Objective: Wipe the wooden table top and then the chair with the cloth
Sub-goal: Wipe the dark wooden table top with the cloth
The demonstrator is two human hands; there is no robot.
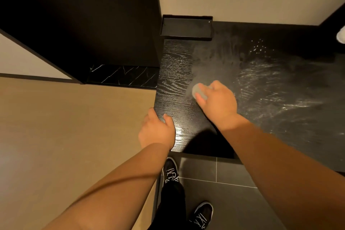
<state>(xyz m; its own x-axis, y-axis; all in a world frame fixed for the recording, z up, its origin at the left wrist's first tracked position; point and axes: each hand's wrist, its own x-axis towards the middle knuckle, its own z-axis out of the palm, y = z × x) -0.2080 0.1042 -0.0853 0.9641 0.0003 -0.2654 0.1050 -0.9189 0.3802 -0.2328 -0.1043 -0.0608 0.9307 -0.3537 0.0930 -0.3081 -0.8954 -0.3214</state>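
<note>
The dark wooden table top (175, 73) fills the middle and right of the head view, with wet streaks and droplets shining across its right half. My right hand (217, 101) grips a bunched grey cloth (198, 91) and presses it on the table near the left end. At the table's front left corner rests my left hand (156, 129), thumb on top and fingers over the side edge. No chair is in view.
A shallow black tray (186, 27) lies at the table's back left against the wall. A tall dark cabinet (80, 20) with a black marble ledge (123, 76) stands to the left. Something white (341, 35) shows at the right edge. My feet stand on grey floor tiles (233, 173).
</note>
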